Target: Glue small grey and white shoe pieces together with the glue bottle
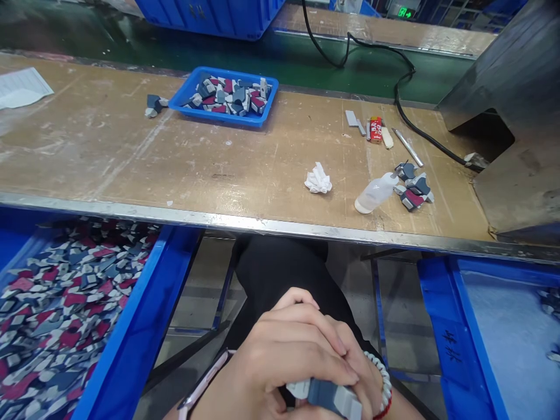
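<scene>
Both my hands are together low over my lap, below the workbench edge. My left hand (280, 356) lies on top with its fingers wrapped over a small grey and blue foam piece (330, 398). My right hand (367, 379), with a beaded bracelet at the wrist, is mostly covered by the left and curls around the same piece from the right. Only the piece's lower end shows under the fingers.
A big blue bin (131, 344) at my left holds many grey, red and white pieces. Another blue bin (441, 326) stands at my right. On the bench (131, 157) are a small blue tray (184, 96) of pieces, crumpled tissue (318, 179), a plastic bottle (376, 192), a few loose pieces (413, 188) and a black cable (406, 76).
</scene>
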Motion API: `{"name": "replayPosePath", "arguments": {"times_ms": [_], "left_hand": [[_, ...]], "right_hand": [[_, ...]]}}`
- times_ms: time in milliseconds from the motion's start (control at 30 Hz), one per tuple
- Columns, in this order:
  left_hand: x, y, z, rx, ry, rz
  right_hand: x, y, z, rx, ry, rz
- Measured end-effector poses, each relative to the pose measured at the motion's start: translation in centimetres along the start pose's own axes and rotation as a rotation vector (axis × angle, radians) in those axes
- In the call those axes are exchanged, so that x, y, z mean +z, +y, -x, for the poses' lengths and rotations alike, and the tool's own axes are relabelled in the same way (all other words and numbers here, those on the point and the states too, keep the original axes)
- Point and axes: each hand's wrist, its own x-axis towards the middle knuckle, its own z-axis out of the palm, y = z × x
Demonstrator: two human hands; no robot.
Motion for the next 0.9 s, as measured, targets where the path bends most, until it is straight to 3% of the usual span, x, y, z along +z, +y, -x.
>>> {"name": "replayPosePath", "arguments": {"times_ms": [100, 200, 367, 467, 600, 733, 900], "left_hand": [[0.1, 0.2, -0.1, 0.007, 0.001, -0.041], [0.2, 0.4, 0.0, 0.004, -0.026, -0.059], [-0.2, 0.4, 0.2, 0.000, -0.045, -0.075], [-0.6, 0.5, 0.0, -0.005, -0.102, -0.073], [-1.1, 0.8, -0.4, -0.015, -0.120, -0.066], [-1.2, 0.6, -0.6, 0.023, -0.082, -0.036], [-1.0, 0.7, -0.4, 0.011, -0.122, -0.029]], "right_hand": [[0.0, -0.3, -0.2, -0.127, 0.031, -0.140], [0.0, -2.6, -0.7, -0.169, 0.070, -0.251], [0.4, -5.4, -1.9, -0.121, 0.072, -0.278], [0.6, -5.5, -2.1, -0.117, 0.010, -0.336], [0.3, -5.7, -2.1, -0.093, 0.040, -0.343], [-0.2, -6.5, -2.9, -0.171, -0.138, -0.291], [0.0, -6.1, -2.7, -0.291, -0.042, -0.266]]}}
